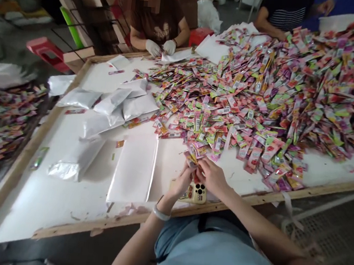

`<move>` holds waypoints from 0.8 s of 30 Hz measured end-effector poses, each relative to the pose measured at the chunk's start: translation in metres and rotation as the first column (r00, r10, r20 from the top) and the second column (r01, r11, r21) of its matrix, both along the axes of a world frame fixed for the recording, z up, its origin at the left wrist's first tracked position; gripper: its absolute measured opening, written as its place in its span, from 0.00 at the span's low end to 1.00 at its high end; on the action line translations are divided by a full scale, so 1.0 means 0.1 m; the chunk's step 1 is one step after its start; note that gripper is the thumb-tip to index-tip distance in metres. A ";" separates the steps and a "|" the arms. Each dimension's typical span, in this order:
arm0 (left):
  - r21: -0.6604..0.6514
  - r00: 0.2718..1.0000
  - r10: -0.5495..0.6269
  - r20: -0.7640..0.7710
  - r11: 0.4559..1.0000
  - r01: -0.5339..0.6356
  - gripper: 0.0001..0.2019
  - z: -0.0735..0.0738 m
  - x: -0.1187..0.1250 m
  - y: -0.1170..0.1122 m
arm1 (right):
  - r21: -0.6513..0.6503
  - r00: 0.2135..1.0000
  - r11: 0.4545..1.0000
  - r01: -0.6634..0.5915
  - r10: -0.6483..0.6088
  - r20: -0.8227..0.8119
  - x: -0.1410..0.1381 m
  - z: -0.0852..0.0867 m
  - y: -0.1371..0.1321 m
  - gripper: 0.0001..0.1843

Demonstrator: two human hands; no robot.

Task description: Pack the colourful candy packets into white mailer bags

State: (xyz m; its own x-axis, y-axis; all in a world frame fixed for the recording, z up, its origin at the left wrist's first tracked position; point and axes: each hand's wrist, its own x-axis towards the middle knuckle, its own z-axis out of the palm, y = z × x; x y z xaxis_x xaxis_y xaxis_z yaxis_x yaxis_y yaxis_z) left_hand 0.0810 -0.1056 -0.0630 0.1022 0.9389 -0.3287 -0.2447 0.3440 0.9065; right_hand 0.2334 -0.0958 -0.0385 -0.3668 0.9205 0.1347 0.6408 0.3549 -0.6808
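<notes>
My left hand (180,182) and my right hand (213,175) meet near the table's front edge, both closed on a small bunch of colourful sachets (192,158). The bunch touches the near fringe of a huge heap of pink, green and purple sachets (272,92) covering the right half of the white table (62,204). A stack of flat white pouches (134,171) lies just left of my hands. A phone in a pale case (196,192) lies under my wrists. My left wrist wears a light bracelet.
Filled silvery-white bags (117,103) lie piled at the table's middle left. A person in white gloves (160,47) works at the far side, another in a striped shirt (284,13) at the far right. More sachets (1,122) fill a bin at left.
</notes>
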 end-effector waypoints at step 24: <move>-0.191 0.986 0.025 0.166 0.982 0.008 0.25 0.31 0.72 -0.16 | 0.199 0.655 0.792 0.577 -0.595 0.467 1.15 -0.21 0.39 0.11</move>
State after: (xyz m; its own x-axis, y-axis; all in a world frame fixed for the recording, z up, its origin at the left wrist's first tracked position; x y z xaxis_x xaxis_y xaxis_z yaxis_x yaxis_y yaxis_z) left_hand 0.1532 -0.1219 -0.0318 0.1629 0.8617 -0.4805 -0.3903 0.5036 0.7708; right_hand 0.3489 -0.0564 -0.0596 0.2254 0.9658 0.1282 0.9566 -0.1945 -0.2170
